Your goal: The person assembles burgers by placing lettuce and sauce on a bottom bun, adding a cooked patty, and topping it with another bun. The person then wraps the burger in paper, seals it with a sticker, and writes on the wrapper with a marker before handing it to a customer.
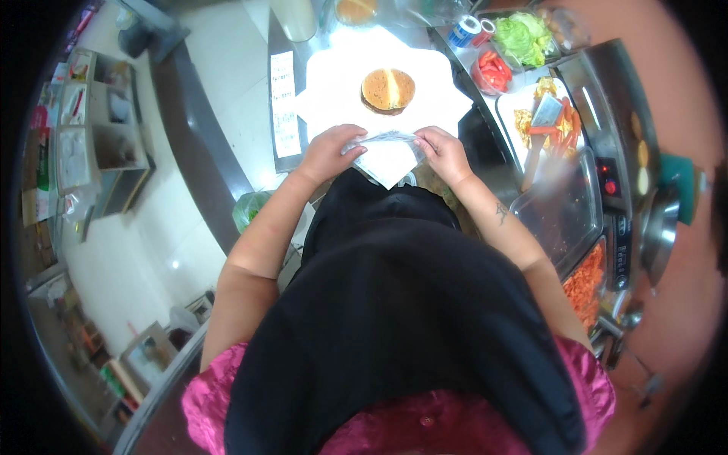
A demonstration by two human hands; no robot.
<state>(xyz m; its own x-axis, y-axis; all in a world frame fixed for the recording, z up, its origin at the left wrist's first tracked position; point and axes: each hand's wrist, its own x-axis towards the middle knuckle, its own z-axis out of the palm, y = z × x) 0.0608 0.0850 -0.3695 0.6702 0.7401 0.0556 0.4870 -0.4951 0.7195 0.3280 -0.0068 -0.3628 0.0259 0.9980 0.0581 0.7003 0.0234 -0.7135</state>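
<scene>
Between my hands, near the counter's front edge, a white paper or thin plastic wrapper [387,158] hangs with a pointed corner towards me. My left hand [336,149] pinches its left edge between thumb and fingers. The right edge is pinched by my right hand [442,149]. Just beyond, a round browned bun [388,90] with a pale stripe across its top and a dark filling at its near side lies on a white board or sheet [335,74], brightly lit. Neither hand touches the bun.
To the right are a tub of red slices [492,73], lettuce [522,37], cans [464,31], a white tray [515,105] with sausages, egg and a spatula, a clear lid [560,205] and a container of shredded orange food [586,284]. A paper strip with writing [285,102] lies left.
</scene>
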